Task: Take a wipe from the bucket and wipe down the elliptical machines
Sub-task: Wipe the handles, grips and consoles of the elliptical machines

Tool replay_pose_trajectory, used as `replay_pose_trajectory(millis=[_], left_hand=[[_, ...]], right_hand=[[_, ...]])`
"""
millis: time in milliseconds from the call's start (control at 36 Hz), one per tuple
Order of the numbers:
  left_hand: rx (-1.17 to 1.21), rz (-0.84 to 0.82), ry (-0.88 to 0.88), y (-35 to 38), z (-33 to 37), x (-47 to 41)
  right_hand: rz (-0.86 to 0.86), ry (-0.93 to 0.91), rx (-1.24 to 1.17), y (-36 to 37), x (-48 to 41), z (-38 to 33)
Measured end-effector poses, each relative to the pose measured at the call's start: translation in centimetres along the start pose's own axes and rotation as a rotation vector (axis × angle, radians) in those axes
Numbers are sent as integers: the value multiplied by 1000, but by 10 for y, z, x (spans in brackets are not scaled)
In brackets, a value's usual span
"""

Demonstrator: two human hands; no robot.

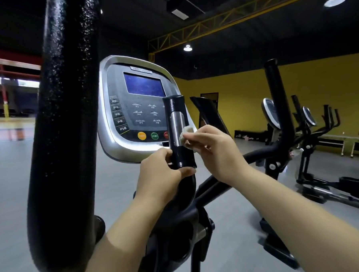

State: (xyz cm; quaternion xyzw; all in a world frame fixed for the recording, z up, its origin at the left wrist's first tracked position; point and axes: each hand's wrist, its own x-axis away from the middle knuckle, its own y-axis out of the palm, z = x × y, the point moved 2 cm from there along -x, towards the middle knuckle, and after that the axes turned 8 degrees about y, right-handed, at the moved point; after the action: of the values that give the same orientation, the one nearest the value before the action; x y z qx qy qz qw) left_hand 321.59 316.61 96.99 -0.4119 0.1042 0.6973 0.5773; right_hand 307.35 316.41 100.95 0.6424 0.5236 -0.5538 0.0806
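A small crumpled off-white wipe (187,133) sits just right of the frame's centre. The fingers of the right hand (214,150) pinch it and press it against the right side of a short upright black handle (180,156), which has a silver metal sensor plate (176,125) set into it. The left hand (161,172) is curled round the foot of that handle, just below the plate, bracing it. How much of the wipe reaches behind the handle is hard to tell, since the handle hides it.

To do this step well, the wipe should probably travel the plate's full height and right round the back. The left hand can then shift so the patch it covers gets cleaned too.

Behind the handle stands the grey and silver console with a blue screen (131,109), likely the next surface. A thick glossy black swing arm (67,121) fills the left of the frame. More black elliptical machines (299,146) stand at the right against a yellow wall. No bucket is in view.
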Motion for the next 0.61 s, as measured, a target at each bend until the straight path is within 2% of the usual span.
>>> replay_pose_trajectory(millis=[83,306,472,611], left_hand=[[-19,20,35,1,0,2],[-69,43,17,4,-1,7],[-79,37,-27,4,2,8],[-93,26,-72,4,3,7]], right_hand=[[-55,-75,-7,1,7,7],[-160,-302,198,0,5,22],[-92,-135,50,3,-42,9],[-56,-135,32,6,-84,5]])
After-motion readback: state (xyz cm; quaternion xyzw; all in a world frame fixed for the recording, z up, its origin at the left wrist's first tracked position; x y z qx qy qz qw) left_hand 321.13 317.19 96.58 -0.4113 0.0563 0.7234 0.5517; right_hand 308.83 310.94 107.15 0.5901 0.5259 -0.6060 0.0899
